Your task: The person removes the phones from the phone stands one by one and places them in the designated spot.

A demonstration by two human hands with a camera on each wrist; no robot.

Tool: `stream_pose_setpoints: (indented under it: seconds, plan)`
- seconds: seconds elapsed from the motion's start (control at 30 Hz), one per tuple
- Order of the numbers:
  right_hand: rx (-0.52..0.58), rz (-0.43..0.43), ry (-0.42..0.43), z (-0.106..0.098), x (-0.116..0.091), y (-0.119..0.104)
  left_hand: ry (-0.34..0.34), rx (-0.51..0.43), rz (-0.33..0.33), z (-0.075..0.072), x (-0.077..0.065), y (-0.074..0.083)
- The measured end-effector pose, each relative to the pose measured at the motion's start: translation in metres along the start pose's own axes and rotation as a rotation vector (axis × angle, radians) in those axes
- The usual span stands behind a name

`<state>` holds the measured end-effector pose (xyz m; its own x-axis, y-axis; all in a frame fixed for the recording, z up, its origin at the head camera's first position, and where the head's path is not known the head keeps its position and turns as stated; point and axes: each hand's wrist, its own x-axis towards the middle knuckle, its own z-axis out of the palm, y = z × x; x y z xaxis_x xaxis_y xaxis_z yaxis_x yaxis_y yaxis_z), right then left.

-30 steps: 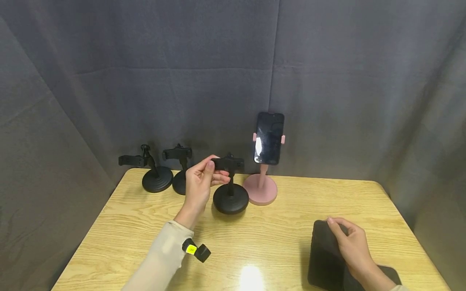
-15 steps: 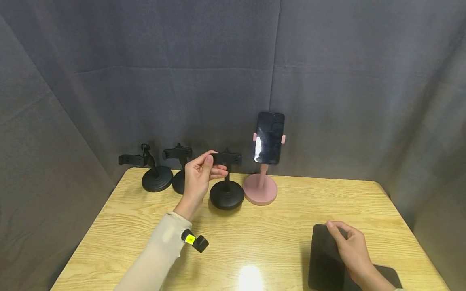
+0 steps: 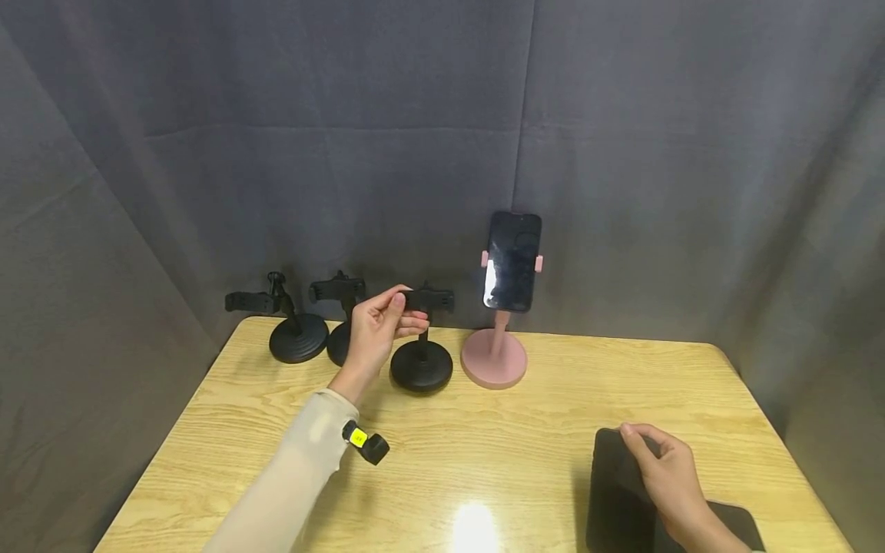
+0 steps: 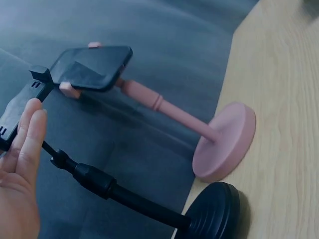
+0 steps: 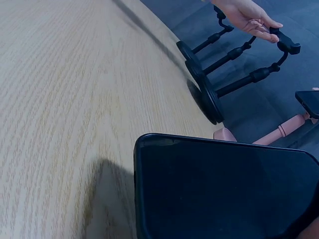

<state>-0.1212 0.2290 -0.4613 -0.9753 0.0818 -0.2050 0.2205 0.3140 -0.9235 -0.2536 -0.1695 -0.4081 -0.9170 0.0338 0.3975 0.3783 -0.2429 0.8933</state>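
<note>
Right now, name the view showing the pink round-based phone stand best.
Left wrist: the pink round-based phone stand looks largest, base and pole plain. Head shows it smaller, upper part behind its black rectangular phone; right wrist shows parts, base mostly hidden by a flat black device.

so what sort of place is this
Probably an indoor recording booth: grey curtains hang behind and beside a wood-grain table, with black and pink phone stands along its far side.

Phone stands (image 3: pixel 423 367) — behind held phone (image 3: pixel 618 491)
</note>
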Motion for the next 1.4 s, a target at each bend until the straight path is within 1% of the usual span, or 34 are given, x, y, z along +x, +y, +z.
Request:
stream_pose_setpoints:
  seconds: [0.23,0.4,0.67,1.0,1.17,1.3,1.4]
  plan:
    - [-0.007,-0.033,0.007,0.000,0.001,0.002,-0.024,-0.029,-0.033,-0.008,0.005,-0.005]
    - [-0.003,-0.036,0.003,-0.001,0.003,0.004,-0.051,0.000,-0.050,-0.012,0.008,-0.007]
    - [-0.018,0.001,-0.018,-0.002,0.005,0.006,-0.024,0.018,-0.114,-0.016,0.006,-0.009]
    - [-0.088,0.030,-0.044,-0.003,0.008,0.021,-0.002,0.034,-0.119,-0.014,0.003,-0.011]
    - [-0.090,0.022,-0.058,-0.003,0.008,0.026,-0.003,0.039,-0.122,-0.014,0.003,-0.011]
    - [-0.160,0.003,-0.042,-0.003,0.008,0.029,-0.002,0.045,-0.126,-0.015,0.003,-0.012]
    - [-0.217,-0.046,-0.016,-0.002,0.008,0.033,-0.003,0.051,-0.128,-0.015,0.003,-0.014]
